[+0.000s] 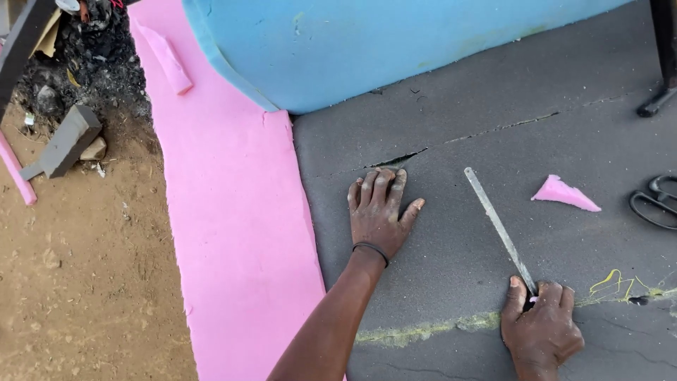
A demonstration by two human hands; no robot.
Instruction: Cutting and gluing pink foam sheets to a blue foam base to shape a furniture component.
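Hands at work on a grey foam sheet (564, 127): the left hand (379, 212) lies flat and open, fingers together, palm pressed on the grey surface and gripping nothing. The right hand (541, 331) is closed around the near end of a long metal blade (499, 229), which slants away across the sheet. Bare grey foam lies open between the two hands. A pink foam slab (233, 212) butts against the sheet's left edge, a blue foam block (367, 42) overlaps its far edge, and a pink offcut (564, 194) and black scissors (656, 201) lie by the right edge.
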